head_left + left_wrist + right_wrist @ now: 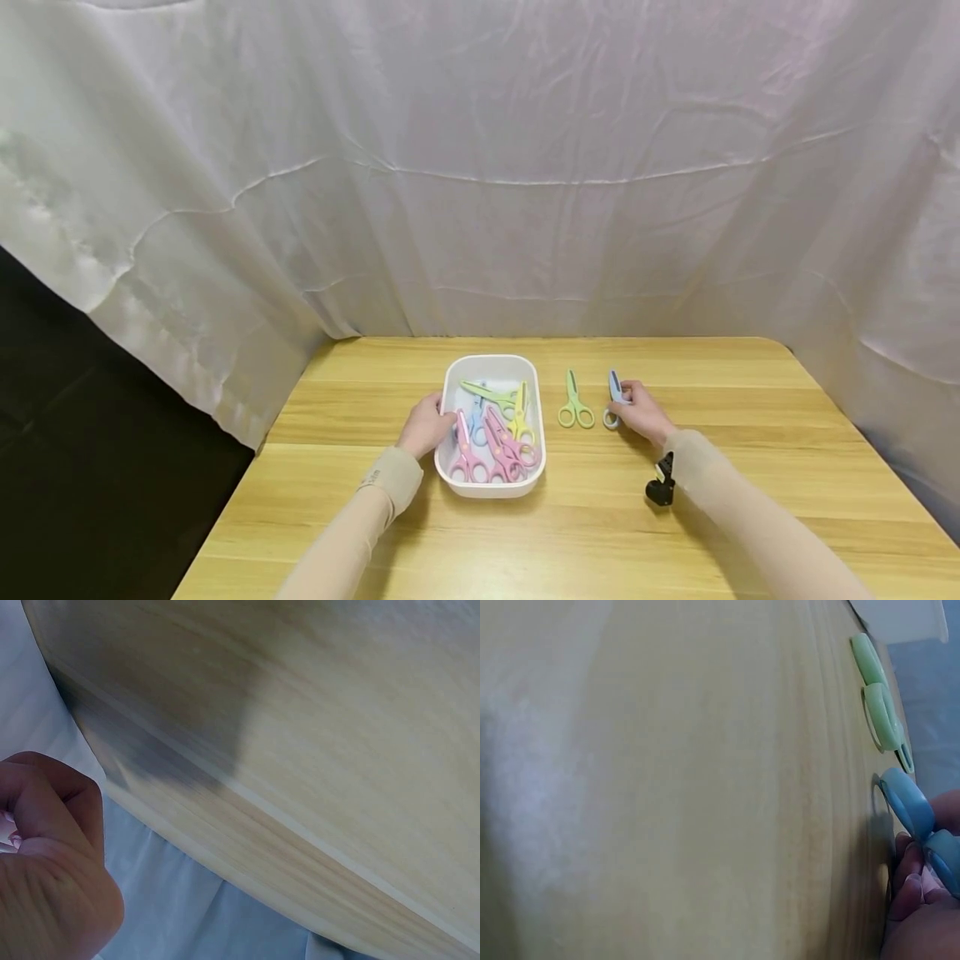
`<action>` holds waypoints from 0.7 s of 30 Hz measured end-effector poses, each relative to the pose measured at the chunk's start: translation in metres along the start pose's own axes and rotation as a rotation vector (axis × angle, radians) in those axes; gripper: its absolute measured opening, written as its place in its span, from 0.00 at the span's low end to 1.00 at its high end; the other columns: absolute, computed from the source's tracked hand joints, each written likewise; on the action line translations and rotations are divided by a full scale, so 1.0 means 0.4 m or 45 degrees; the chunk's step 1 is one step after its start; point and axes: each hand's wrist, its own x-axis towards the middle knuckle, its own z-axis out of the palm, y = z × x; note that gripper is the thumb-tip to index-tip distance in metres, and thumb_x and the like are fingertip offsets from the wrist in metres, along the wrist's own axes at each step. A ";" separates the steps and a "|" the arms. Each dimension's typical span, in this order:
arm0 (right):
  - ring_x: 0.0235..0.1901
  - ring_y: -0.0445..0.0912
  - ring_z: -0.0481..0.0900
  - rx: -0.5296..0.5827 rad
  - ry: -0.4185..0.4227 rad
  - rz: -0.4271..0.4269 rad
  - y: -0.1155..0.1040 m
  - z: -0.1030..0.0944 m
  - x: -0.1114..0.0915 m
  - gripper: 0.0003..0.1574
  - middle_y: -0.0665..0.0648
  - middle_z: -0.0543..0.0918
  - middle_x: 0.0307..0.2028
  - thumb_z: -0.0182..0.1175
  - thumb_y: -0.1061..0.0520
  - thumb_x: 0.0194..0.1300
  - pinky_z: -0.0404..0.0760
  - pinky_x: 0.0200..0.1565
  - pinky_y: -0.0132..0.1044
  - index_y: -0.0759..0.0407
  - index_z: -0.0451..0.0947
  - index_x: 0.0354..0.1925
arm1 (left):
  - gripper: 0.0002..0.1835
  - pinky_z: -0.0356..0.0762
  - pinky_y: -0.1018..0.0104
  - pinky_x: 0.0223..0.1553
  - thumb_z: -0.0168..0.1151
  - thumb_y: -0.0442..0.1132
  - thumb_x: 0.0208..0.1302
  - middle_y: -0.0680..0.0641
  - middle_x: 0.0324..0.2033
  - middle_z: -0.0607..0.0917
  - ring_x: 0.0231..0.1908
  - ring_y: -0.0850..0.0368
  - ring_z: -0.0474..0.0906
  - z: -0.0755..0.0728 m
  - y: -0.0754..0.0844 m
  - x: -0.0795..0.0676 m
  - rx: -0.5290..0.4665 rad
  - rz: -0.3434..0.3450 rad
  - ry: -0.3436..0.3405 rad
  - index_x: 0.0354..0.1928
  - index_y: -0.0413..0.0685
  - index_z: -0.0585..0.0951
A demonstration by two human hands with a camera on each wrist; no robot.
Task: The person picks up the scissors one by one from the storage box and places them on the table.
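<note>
Beige-cuffed, the left hand (426, 427) was curled over the left rim of the white tray (491, 492), seemingly to steady it; jumbled scissors (501, 447) were held inside. Just right, green scissors (574, 403) were laid flat, blades pointed away. Beside them, blue scissors (615, 387) were pinched by the right hand (643, 412), likely for control. Room for moving was left between that hand and the right edge of the table (765, 433).

Pale curtain (487, 225) behind wooden table (570, 542)

Blue scissors (615, 388) partly behind the right hand (642, 413) in the head view
</note>
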 end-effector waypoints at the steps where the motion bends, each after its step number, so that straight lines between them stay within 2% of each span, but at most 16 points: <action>1: 0.51 0.58 0.73 -0.011 0.004 -0.007 -0.001 0.001 0.000 0.40 0.72 0.72 0.52 0.53 0.57 0.72 0.73 0.50 0.41 0.76 0.50 0.72 | 0.26 0.88 0.58 0.45 0.57 0.36 0.66 0.35 0.54 0.83 0.47 0.47 0.83 0.000 0.000 0.000 0.000 0.003 0.000 0.66 0.39 0.74; 7: 0.52 0.59 0.73 -0.047 0.020 -0.017 -0.004 0.004 -0.001 0.40 0.74 0.73 0.53 0.53 0.57 0.72 0.74 0.54 0.45 0.77 0.51 0.71 | 0.26 0.88 0.58 0.44 0.57 0.35 0.65 0.35 0.54 0.83 0.46 0.47 0.83 0.001 0.000 0.003 -0.009 0.008 0.008 0.66 0.39 0.74; 14: 0.59 0.65 0.72 -0.042 0.017 -0.024 -0.007 0.006 -0.003 0.41 0.79 0.71 0.59 0.52 0.58 0.73 0.71 0.66 0.60 0.78 0.48 0.72 | 0.27 0.87 0.55 0.50 0.57 0.36 0.66 0.35 0.57 0.83 0.50 0.45 0.83 0.001 -0.001 0.001 -0.006 0.006 0.003 0.67 0.40 0.73; 21: 0.60 0.66 0.72 -0.077 0.001 -0.023 -0.001 0.008 0.003 0.42 0.80 0.70 0.61 0.51 0.56 0.74 0.71 0.65 0.60 0.77 0.46 0.73 | 0.26 0.86 0.54 0.51 0.57 0.36 0.66 0.35 0.56 0.83 0.51 0.45 0.83 0.001 0.000 0.001 0.018 0.013 0.007 0.66 0.39 0.74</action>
